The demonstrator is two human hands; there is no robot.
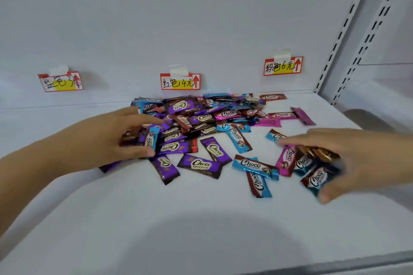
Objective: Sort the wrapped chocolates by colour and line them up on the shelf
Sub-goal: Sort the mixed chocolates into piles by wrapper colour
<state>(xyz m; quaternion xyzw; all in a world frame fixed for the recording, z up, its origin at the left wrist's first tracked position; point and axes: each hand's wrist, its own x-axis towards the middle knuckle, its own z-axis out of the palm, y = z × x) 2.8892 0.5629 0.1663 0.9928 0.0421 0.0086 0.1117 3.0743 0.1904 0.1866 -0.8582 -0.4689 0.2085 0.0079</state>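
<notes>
A heap of wrapped Choco chocolates [201, 116] in purple, blue, pink and red lies mixed on the white shelf [178, 219], spreading toward the front. My left hand [107, 136] rests on the heap's left edge, fingers curled around several purple and blue chocolates [143, 138]. My right hand [348, 158] covers the right side of the spread, fingers bent over several blue chocolates [315, 176]. Loose purple chocolates [201, 165] and blue ones [254, 166] lie between my hands.
Three red-and-yellow price labels are taped to the back wall: left [60, 81], middle [180, 81], right [283, 66]. Slotted metal uprights [348, 29] stand at the right. Single pink chocolates [302, 116] lie near the right back.
</notes>
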